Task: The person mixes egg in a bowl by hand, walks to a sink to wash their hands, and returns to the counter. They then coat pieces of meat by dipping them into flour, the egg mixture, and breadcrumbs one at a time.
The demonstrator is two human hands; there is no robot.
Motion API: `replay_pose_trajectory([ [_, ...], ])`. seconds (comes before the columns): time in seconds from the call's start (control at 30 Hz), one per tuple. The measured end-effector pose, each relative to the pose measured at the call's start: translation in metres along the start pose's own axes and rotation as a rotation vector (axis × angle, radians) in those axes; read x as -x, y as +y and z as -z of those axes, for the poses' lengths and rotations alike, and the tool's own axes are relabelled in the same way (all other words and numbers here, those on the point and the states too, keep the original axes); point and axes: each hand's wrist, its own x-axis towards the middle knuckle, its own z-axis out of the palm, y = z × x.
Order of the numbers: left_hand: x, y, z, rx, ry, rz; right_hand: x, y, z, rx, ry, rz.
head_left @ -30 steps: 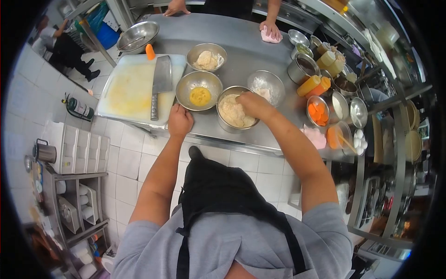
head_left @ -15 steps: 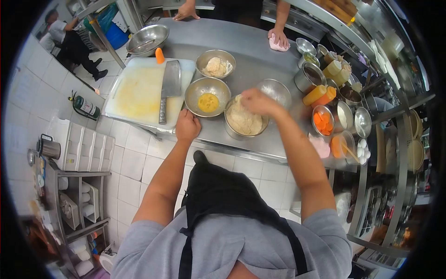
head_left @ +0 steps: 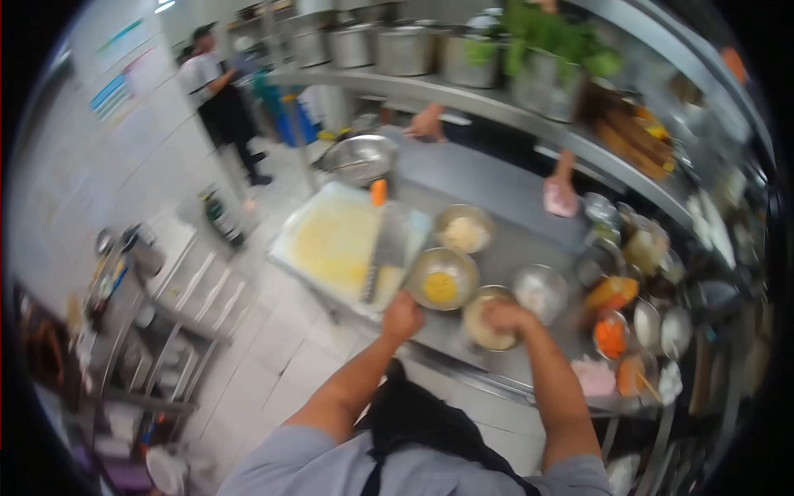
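Observation:
My right hand (head_left: 503,317) reaches down into a metal bowl of pale crumbs (head_left: 482,332); its fingers are blurred against the crumbs. My left hand (head_left: 403,317) is closed at the counter's front edge, beside the cutting board and just below a metal bowl with yellow beaten egg (head_left: 439,288). Behind the egg bowl is another bowl holding a pale, crumb-coated lump (head_left: 465,235). A bowl with white powder (head_left: 540,295) stands right of the crumbs. A cleaver (head_left: 388,240) lies on the yellow-stained cutting board (head_left: 331,240).
Across the counter (head_left: 496,186) are another person's hands, one on a pink cloth (head_left: 561,199). Sauce bottles, orange slices (head_left: 611,335) and containers crowd the right side. A shelf with pots (head_left: 405,51) hangs above the far side. Another person (head_left: 217,99) stands at back left.
The view has tilted up and shifted left, bringing the pot shelf into sight. My right hand has gone from above the crumb bowl's back rim down into the crumbs. My left hand remains by the board.

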Motion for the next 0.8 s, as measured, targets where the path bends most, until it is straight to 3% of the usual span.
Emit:
replay_pose_trajectory([
  [0.03,-0.002,-0.003,-0.004,0.062,0.047,-0.084,-0.015,0.045,-0.026,0.438,-0.026,0.424],
  [0.07,-0.003,0.004,0.0,0.079,0.044,-0.091,-0.019,0.041,-0.033,-0.285,-0.08,0.038],
  [0.1,-0.005,0.008,0.002,0.089,0.086,-0.131,-0.032,0.054,-0.043,-0.235,-0.095,-0.02],
  [0.13,-0.005,0.012,0.004,0.071,0.107,-0.153,0.013,0.027,-0.013,-0.242,-0.057,-0.052],
  [0.2,-0.01,0.013,0.004,0.055,0.126,-0.2,0.057,-0.078,0.099,-0.583,0.035,-0.418],
  [0.27,-0.004,0.01,0.003,-0.016,0.039,-0.113,0.053,-0.065,0.069,-0.596,0.107,-0.355],
  [0.33,0.0,0.008,0.004,-0.032,0.009,-0.105,0.046,-0.071,0.047,-0.565,0.155,-0.518],
  [0.37,0.0,0.009,0.005,-0.026,0.034,-0.118,0.046,-0.066,0.05,-0.509,0.104,-0.423],
  [0.47,-0.003,0.012,0.005,-0.047,0.05,-0.147,0.032,-0.055,0.056,-0.347,0.007,-0.403],
  [0.5,-0.003,0.012,0.004,-0.04,0.057,-0.15,0.03,-0.049,0.054,-0.399,0.146,-0.324],
  [0.6,-0.003,0.013,0.004,-0.015,0.088,-0.167,0.009,-0.048,0.029,-0.367,0.095,-0.269],
  [0.67,-0.004,0.014,0.005,-0.007,0.068,-0.141,-0.002,-0.047,0.031,-0.29,0.198,-0.349],
  [0.73,-0.001,0.014,0.008,0.002,0.071,-0.154,-0.007,-0.046,0.046,-0.082,-0.065,-0.294],
  [0.8,-0.004,0.016,0.007,0.007,0.068,-0.143,-0.01,-0.044,0.042,-0.127,-0.014,-0.301],
])
